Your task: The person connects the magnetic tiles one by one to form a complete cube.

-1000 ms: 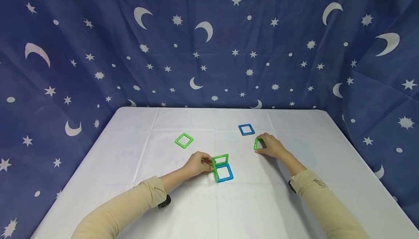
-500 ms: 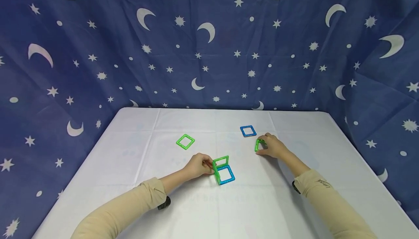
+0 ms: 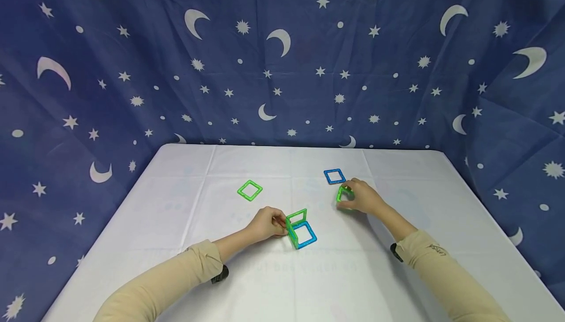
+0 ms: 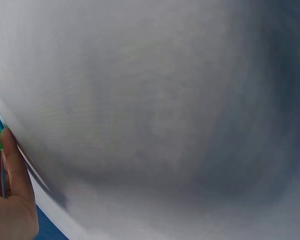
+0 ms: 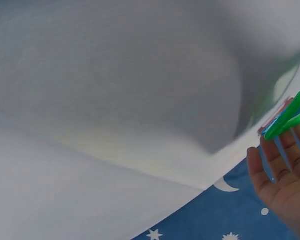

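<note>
My left hand [image 3: 267,224] pinches the left upright green magnetic tile [image 3: 293,236] of a small build. That tile stands on one side of a flat blue square tile [image 3: 313,231]. A second green tile [image 3: 297,213] stands along the blue tile's back side. In the left wrist view, the fingertips of my left hand [image 4: 12,215] meet green and blue edges at the far left. My right hand [image 3: 364,198] holds another green square tile [image 3: 339,194] by its edges, tilted up off the table. The right wrist view shows this green tile [image 5: 286,117] at the fingertips.
A loose green square tile [image 3: 249,190] lies flat at the left. One loose blue square tile [image 3: 335,176] lies just beyond my right hand. The white-covered table [image 3: 247,283] ends at a blue curtain [image 3: 309,106] with moons and stars.
My right hand has shifted slightly left with its green tile, which now shows lifted and tilted. My left hand stays at the build.
</note>
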Demonstrator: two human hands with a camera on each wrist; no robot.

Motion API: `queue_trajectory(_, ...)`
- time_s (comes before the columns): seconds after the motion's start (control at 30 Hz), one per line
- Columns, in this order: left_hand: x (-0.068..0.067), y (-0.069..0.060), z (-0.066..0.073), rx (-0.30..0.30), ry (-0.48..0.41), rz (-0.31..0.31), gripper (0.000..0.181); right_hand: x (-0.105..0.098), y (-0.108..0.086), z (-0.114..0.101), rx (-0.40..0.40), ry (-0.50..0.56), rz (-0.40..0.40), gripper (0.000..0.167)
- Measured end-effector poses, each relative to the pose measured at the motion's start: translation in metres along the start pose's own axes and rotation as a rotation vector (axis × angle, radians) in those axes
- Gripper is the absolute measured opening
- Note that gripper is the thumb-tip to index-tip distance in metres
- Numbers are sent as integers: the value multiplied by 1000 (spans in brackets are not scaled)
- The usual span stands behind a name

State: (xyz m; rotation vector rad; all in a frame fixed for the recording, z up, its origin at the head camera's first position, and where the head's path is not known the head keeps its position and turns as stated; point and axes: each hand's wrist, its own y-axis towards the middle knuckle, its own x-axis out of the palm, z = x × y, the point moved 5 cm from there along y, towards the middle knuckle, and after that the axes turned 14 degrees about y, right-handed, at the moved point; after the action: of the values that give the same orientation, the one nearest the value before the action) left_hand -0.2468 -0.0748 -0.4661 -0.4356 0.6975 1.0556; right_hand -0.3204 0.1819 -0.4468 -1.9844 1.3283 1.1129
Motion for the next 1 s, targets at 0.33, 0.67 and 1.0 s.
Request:
queue_trajectory(0.33, -1, -1, 0, 9, 15, 4, 14, -1, -2, -13, -48, 122, 3, 56)
queue_trajectory(0.67, -2, -1, -1, 11, 16, 11, 14, 5, -6, -23, -72, 225, -53, 55)
queue_trajectory(1.0, -1, -2, -3, 23, 27, 16, 13, 7, -8, -28, -113, 222, -63, 57)
